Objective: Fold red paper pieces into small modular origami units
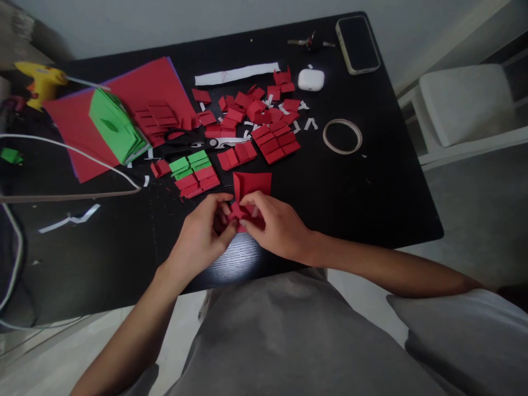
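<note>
A creased piece of red paper (258, 184) lies at the front middle of the black table, one panel spread out behind my fingers. My left hand (202, 228) pinches its near left part between thumb and fingers. From the right, my right hand (280, 225) grips the same paper, its fingertips close to those of the left. Just behind my left hand sit folded red pieces (198, 181) and folded green pieces (190, 164). Part of the red paper is hidden under my fingers.
Scissors (225, 143), many red folded pieces (276, 142) and a white strip (237, 73) lie farther back. At left are a yellow glue gun (43, 82), green sheets (117, 129) and a cable (74, 196). A tape ring (342, 136), white case (311, 80) and phone (358, 44) sit right.
</note>
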### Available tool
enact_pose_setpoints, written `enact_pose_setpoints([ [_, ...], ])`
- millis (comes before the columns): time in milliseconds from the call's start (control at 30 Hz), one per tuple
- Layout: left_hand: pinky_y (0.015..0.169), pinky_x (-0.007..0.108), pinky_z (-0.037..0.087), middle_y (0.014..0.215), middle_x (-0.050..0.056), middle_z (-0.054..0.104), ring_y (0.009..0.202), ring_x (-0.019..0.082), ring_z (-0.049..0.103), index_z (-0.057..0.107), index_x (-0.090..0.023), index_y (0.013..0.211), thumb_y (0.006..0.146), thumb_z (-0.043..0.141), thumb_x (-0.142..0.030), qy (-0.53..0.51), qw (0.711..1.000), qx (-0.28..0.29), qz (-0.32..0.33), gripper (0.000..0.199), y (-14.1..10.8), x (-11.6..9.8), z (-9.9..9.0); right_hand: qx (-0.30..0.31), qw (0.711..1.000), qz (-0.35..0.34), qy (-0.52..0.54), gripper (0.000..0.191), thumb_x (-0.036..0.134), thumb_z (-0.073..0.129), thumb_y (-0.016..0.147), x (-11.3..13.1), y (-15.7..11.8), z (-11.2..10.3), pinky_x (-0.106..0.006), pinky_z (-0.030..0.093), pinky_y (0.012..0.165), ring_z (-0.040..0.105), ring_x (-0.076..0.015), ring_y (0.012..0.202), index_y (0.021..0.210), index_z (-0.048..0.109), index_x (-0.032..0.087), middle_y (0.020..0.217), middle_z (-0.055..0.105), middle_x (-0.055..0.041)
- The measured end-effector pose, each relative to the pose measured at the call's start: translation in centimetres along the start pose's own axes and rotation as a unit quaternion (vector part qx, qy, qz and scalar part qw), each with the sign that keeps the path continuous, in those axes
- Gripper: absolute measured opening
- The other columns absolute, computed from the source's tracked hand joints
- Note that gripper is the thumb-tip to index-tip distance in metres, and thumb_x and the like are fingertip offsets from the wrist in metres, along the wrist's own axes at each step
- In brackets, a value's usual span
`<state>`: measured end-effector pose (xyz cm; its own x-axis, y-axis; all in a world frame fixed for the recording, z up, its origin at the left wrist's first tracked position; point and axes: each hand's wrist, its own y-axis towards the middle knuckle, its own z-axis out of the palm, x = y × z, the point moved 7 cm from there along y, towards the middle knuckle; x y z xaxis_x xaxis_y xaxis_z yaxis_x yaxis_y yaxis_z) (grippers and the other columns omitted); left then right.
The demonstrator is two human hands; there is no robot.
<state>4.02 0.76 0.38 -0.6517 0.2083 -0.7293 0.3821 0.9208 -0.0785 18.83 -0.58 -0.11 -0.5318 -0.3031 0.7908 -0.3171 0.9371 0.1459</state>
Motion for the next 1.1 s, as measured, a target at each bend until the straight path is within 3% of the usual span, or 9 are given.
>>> enact_pose_setpoints([
  [133, 0.071, 0.027, 0.055, 0.096, 0.003, 0.063, 0.074, 0.013, 0.062, 0.069, -0.018, 0.109, 0.096, 0.063, -0.021, 0.03, 0.998, -0.038, 0.032, 0.014, -0.2, 0.0, -0.5, -0.023, 0.997, 0.056, 0.051, 0.026, 0.018, 0.069, 0.089, -1.1, 0.5, -0.1, -0.029, 0.054, 0.069, 0.072, -0.0165, 0.077, 0.108, 0.052, 0.022, 0.097, 0.075, -0.0022],
  [400, 0.079, 0.031, 0.057, 0.104, 0.008, 0.064, 0.091, 0.018, 0.066, 0.071, -0.013, 0.117, 0.103, 0.055, -0.021, 0.105, 0.988, -0.056, 0.103, 0.022, -0.9, -0.6, 0.3, -0.046, 0.988, 0.108, 0.097, 0.025, 0.013, 0.069, 0.083, -1.7, 0.8, -0.2, -0.027, 0.055, 0.068, 0.072, -0.0149, 0.073, 0.099, 0.053, 0.024, 0.093, 0.076, 0.0001],
  [1100, 0.079, 0.034, 0.061, 0.105, 0.012, 0.068, 0.088, 0.021, 0.069, 0.067, -0.008, 0.129, 0.104, 0.052, -0.021, 0.181, 0.973, -0.063, 0.132, 0.032, -1.1, -1.1, 0.9, -0.065, 0.993, 0.072, 0.062, 0.022, 0.013, 0.069, 0.085, -1.7, 0.8, -0.5, -0.027, 0.057, 0.067, 0.071, -0.0148, 0.07, 0.106, 0.067, 0.02, 0.091, 0.078, -0.0021],
])
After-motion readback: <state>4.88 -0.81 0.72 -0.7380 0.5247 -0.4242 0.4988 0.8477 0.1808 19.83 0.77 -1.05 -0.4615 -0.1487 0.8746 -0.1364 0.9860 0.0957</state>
